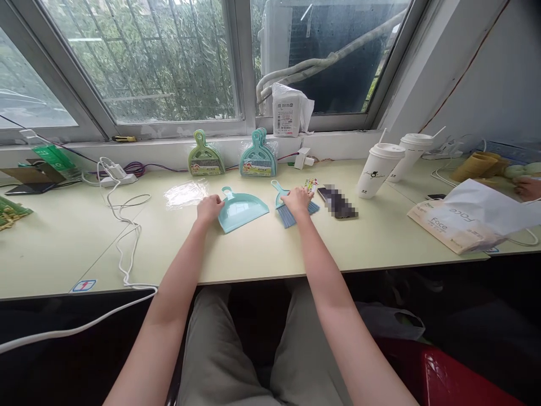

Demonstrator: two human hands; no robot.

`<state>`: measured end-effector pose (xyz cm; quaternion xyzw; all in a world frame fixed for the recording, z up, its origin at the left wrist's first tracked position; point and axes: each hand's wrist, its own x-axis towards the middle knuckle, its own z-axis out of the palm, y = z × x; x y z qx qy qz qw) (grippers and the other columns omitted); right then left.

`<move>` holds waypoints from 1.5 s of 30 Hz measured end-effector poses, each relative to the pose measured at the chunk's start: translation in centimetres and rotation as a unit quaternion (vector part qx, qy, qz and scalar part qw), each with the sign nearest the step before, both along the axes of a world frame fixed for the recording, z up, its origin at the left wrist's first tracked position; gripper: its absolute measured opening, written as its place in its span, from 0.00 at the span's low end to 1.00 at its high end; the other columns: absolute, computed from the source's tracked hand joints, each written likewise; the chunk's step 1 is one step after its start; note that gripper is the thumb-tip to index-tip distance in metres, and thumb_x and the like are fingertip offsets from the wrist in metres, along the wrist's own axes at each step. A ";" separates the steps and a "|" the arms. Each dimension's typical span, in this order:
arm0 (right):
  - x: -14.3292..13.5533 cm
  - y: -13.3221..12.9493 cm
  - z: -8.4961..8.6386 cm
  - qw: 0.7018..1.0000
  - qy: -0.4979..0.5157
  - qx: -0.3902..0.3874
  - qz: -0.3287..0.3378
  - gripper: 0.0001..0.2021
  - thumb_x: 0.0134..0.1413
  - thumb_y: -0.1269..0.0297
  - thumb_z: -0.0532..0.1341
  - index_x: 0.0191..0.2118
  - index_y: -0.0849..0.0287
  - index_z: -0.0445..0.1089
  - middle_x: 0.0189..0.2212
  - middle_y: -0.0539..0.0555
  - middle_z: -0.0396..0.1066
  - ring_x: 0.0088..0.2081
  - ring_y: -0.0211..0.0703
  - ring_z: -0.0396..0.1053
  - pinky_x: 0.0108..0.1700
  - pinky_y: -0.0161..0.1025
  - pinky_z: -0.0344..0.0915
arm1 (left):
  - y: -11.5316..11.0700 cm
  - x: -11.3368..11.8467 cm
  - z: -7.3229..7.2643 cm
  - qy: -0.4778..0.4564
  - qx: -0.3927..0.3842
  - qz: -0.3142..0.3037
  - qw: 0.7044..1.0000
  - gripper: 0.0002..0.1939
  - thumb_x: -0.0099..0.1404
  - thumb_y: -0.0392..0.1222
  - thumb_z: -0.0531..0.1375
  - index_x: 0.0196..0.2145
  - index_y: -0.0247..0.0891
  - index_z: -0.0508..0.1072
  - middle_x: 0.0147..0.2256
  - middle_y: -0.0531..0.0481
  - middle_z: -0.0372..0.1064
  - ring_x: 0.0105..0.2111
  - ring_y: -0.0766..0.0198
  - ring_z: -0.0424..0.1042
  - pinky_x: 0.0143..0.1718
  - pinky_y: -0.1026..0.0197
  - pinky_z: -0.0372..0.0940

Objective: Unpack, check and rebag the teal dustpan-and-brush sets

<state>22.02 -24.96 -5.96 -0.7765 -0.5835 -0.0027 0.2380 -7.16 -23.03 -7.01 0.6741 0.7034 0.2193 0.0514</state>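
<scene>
Mid-frame, left hand (210, 208) pinches teal half-round plastic dustpan (244, 212); right hand (298, 200), fingers spread, covers blue-bristled teal plastic brush (287, 217); light pressure suits both

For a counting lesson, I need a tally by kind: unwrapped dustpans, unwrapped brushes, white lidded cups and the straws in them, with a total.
Unwrapped dustpan: 1
Unwrapped brush: 1
White lidded cups: 2
Straws: 2
Total: 6
</scene>
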 end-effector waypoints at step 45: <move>-4.7 -0.8 0.3 0.963 -0.015 -0.052 0.265 0.09 0.51 0.56 0.64 0.37 0.51 0.75 0.40 0.50 0.77 0.47 0.46 0.71 0.48 0.38 0.61 | -1.7 5.8 -1.4 0.134 0.195 -0.326 0.915 0.15 0.64 0.31 0.52 0.44 0.39 0.74 0.44 0.39 0.71 0.47 0.52 0.70 0.45 0.52 0.65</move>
